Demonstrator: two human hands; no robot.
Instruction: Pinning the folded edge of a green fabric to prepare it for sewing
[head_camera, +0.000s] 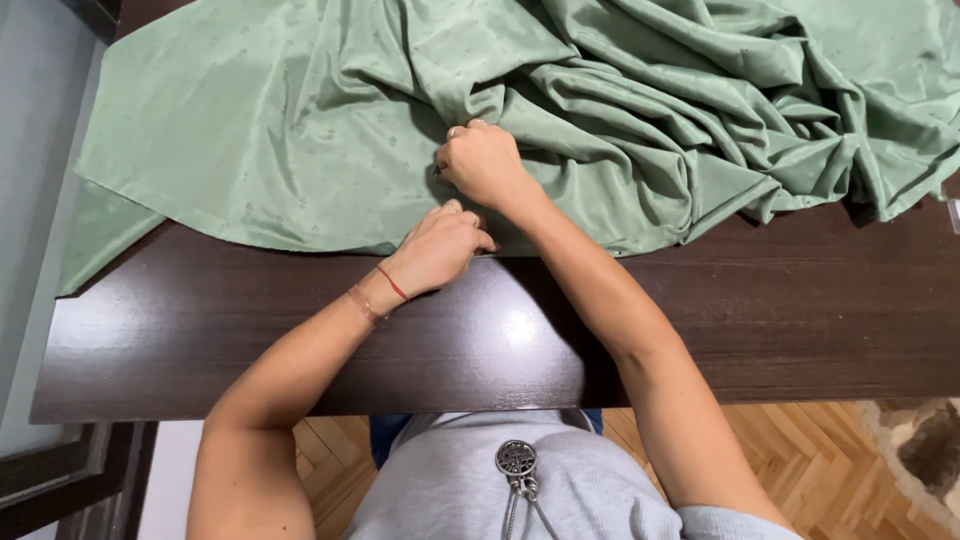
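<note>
Where the green cloth (300, 130) spreads across the top of the frame over the dark wooden surface (760, 310), both hands work at its near edge in the middle. The left hand (438, 250) lies on the hem with its fingers curled and pinching the edge against the surface — the right hand (484, 162), just above it, has its fingers closed on a fold. To the upper right the cloth bunches in deep folds — flat at upper left.
</note>
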